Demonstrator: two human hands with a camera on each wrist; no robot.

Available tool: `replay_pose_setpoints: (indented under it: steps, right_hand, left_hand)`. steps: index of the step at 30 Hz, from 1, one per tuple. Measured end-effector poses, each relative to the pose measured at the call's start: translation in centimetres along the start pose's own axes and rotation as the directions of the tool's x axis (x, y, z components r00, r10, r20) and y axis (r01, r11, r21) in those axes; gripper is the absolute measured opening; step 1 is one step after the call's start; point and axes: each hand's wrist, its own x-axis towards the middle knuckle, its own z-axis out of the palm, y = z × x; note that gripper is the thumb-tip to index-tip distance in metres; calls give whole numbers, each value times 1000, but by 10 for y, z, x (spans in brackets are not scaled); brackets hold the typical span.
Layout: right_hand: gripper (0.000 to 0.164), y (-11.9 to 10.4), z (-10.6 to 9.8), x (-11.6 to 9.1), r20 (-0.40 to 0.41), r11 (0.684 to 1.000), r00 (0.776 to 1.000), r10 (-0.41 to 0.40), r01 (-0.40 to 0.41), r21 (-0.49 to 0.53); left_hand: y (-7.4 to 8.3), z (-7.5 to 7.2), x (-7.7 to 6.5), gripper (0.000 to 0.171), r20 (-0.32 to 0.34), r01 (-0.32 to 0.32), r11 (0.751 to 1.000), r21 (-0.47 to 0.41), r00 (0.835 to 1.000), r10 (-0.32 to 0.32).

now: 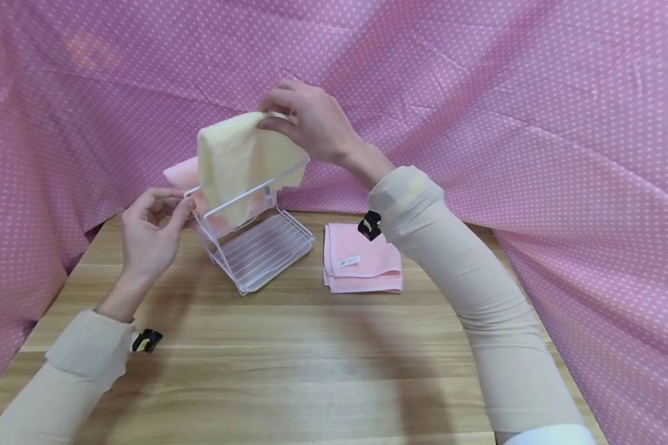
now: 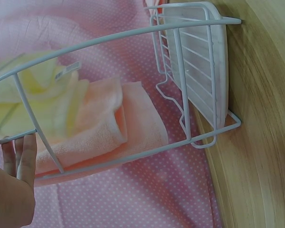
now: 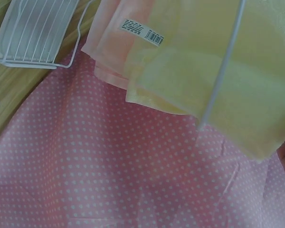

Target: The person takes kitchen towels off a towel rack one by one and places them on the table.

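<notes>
A white wire rack (image 1: 226,277) with a flat tray (image 1: 267,247) at its base stands on the table. My left hand (image 1: 151,235) pinches the rack's upper wire at the left end, with its fingers (image 2: 26,161) curled at the bar in the left wrist view. Above the rack, my right hand (image 1: 314,120) pinches the top edge of a yellow towel (image 1: 231,148), which hangs down among the upper wires. Behind it a pink towel (image 2: 104,118) hangs on the rack, partly covered by the yellow one. A printed label (image 3: 142,32) shows beside the two towels.
To the right of the rack, a folded pink towel (image 1: 362,253) with a small white tag lies on the wooden table (image 1: 289,358). Pink dotted fabric (image 1: 479,74) hangs behind the table and along both sides.
</notes>
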Motion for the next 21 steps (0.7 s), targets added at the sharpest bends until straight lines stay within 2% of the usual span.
replay_pose_setpoints:
  steps: [3, 10, 17, 21]
  right_hand:
    - [27, -2, -5, -1, -17, 1000, 1000, 8, -8, 6]
    - [26, -3, -17, -5, -72, 1000, 997, -5, 7, 27]
    - [23, 3, -28, -13, -171, 994, 983, -62, 76, 74]
    - [21, 5, -35, -18, -192, 993, 981, -36, 56, 102]
  left_hand:
    - [1, 0, -1, 28, 2, 3, 1000, 18, 1000, -3]
    - [2, 0, -2, 29, -6, 17, 1000, -5, 1000, -17]
    - [2, 0, -2, 27, -14, 18, 1000, 2, 1000, -18]
    - [2, -1, -3, 22, -13, 23, 1000, -4, 1000, -24]
